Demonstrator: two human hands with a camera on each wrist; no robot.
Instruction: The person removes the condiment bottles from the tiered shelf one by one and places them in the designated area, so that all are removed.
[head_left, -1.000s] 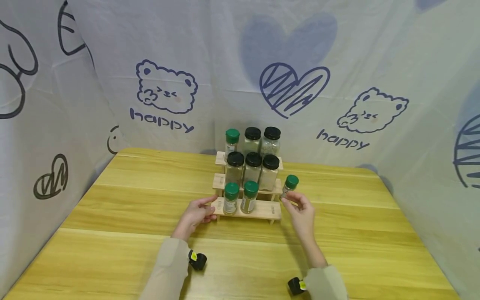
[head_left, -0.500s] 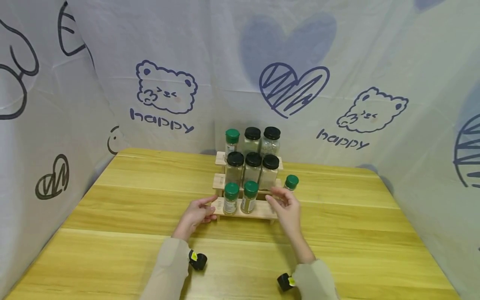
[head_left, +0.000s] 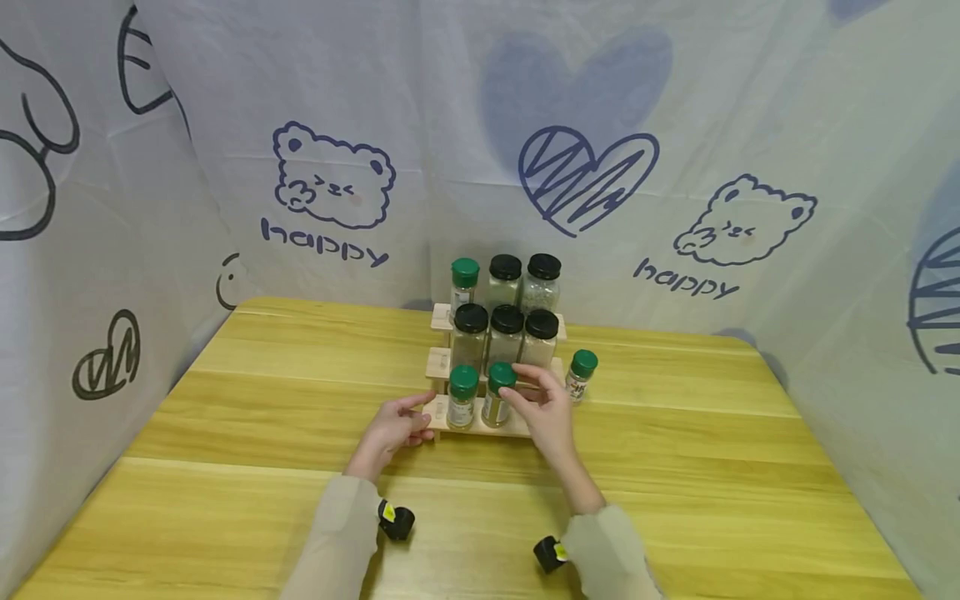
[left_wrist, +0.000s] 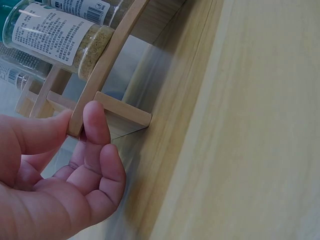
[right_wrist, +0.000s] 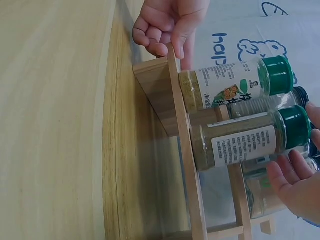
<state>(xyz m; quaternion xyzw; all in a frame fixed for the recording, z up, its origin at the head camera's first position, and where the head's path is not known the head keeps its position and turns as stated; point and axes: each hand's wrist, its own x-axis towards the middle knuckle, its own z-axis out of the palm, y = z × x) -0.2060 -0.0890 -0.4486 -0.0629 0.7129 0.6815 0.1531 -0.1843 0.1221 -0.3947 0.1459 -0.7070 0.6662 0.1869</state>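
Observation:
A three-tier wooden rack (head_left: pixel 433 363) stands at the middle of the table. My left hand (head_left: pixel 390 425) pinches the left end of its bottom tier (left_wrist: pixel 120 112) between thumb and forefinger. Two green-lidded spice jars stand on that tier. My right hand (head_left: pixel 543 408) is at the right-hand one (head_left: pixel 495 396), with thumb and fingers spread either side of its lid (right_wrist: pixel 297 125) and a small gap showing. The other jar (right_wrist: pixel 225 85) stands next to it. A third green-lidded jar (head_left: pixel 579 375) stands on the table just right of the rack.
Black-lidded jars (head_left: pixel 506 329) fill the middle tier; the top tier holds one green-lidded jar (head_left: pixel 463 283) and two black-lidded ones. The yellow wooden table (head_left: pixel 675 467) is ringed by a printed cloth backdrop (head_left: pixel 337 183) at the back and sides.
My right hand let go of the green-lidded jar, which now stands on the table right of the rack, and moved left to the second jar on the bottom tier. The left hand stayed put.

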